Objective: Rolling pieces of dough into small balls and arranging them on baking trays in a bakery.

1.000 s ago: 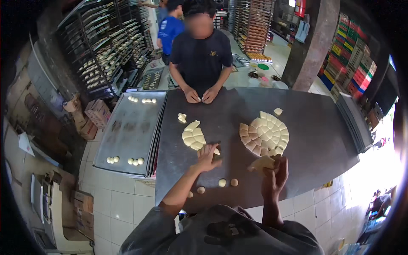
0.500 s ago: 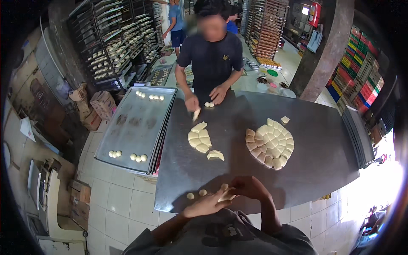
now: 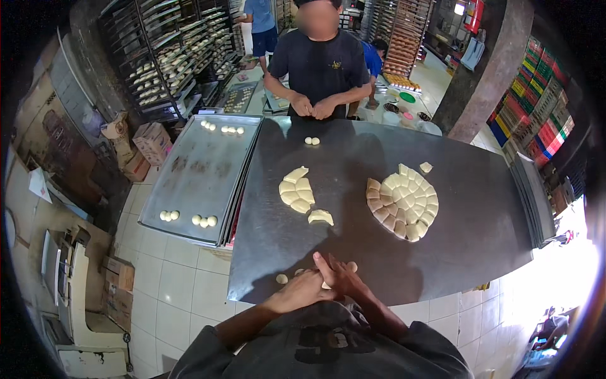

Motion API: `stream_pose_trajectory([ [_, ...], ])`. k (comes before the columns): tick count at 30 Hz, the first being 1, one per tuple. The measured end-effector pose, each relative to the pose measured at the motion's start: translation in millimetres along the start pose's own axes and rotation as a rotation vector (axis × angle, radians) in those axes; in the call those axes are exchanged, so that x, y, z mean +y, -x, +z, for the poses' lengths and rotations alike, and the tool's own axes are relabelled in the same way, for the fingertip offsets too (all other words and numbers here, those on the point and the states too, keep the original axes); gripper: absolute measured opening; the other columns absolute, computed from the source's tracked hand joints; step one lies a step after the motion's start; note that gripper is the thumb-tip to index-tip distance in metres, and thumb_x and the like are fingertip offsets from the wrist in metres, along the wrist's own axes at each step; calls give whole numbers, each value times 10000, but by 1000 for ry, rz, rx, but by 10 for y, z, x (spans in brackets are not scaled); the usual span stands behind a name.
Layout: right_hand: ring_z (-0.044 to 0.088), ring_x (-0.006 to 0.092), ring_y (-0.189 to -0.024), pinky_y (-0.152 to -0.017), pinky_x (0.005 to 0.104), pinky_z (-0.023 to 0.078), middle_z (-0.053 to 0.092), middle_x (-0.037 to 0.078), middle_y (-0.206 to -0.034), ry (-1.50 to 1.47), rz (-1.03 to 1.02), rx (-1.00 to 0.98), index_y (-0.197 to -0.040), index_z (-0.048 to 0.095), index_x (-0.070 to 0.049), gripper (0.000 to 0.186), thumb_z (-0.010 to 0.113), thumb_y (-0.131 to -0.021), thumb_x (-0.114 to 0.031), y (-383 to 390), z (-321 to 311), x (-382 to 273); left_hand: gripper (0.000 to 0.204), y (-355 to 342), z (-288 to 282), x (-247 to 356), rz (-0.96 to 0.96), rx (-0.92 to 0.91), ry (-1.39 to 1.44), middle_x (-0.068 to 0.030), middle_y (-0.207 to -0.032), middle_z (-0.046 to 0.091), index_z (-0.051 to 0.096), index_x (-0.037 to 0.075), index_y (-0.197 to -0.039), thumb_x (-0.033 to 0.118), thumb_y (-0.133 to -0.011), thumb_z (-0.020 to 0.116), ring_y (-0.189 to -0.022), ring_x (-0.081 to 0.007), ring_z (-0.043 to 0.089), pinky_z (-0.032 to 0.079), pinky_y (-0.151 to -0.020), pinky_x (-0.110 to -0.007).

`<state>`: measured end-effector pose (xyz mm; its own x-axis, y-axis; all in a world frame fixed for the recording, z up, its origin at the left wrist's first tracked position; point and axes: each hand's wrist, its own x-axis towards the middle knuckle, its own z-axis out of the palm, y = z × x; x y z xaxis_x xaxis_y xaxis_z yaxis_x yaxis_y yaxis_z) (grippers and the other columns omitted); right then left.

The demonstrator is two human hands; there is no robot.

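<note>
At the near edge of the metal table, my left hand (image 3: 299,292) and my right hand (image 3: 341,276) are pressed together, the right lying over the left. A pale dough piece (image 3: 326,286) peeks out between them, mostly hidden, so its shape is unclear. One small dough ball (image 3: 281,278) rests left of my hands, and another (image 3: 299,271) is just beyond my left fingers. A further dough lump (image 3: 352,266) shows beside my right hand. Ahead lie a cut dough slab (image 3: 295,191), a curved dough scrap (image 3: 320,216) and a larger round of divided dough (image 3: 404,201).
Left of the table (image 3: 467,189), a tray (image 3: 196,170) holds dough balls in groups near its corners. A co-worker (image 3: 322,63) stands across the table, near two dough balls (image 3: 312,141). Stacked trays (image 3: 533,196) border the right side; a pillar (image 3: 483,82) rises behind.
My right hand has moved over my left, covering most of the dough. The co-worker has drawn both hands back from the table and brought them together. A crouching person shows more behind.
</note>
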<state>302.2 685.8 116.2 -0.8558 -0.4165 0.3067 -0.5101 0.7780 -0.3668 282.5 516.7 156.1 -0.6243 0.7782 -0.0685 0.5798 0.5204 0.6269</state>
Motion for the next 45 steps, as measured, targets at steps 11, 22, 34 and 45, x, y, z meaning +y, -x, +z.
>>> stream_pose_trajectory([
  [11,570,192,-749,-712,308,453,642,104,-916,-811,123,-1162,-997,658,9,399,492,-1015,-353,242,-708,23,160,512,-458,120,649,74,-68,-120,-795,624,644,-10,-916,139,-866,620,-588,-255,601,473,-542,-342],
  [22,517,352,-868,-778,436,432,525,204,-1039,119,852,161,-1213,543,-28,380,537,-932,-284,2115,854,1056,467,723,862,-2495,-511,650,-633,-221,-922,523,518,46,-1291,342,-929,530,-845,-366,495,399,-788,-467],
  [34,523,344,-916,-860,450,433,586,143,-937,475,935,328,-883,600,-72,177,627,-859,-245,1898,686,1642,203,427,524,-2754,-463,964,-384,-136,-836,550,532,35,-932,169,-811,624,-780,-350,533,432,-710,-446],
  [45,502,250,-776,-752,406,419,533,67,-776,378,1099,415,-755,541,-88,205,663,-856,-217,1338,182,1547,165,172,37,-2039,-713,873,-191,-137,-825,552,521,40,-871,165,-879,627,-745,-319,514,419,-687,-415],
])
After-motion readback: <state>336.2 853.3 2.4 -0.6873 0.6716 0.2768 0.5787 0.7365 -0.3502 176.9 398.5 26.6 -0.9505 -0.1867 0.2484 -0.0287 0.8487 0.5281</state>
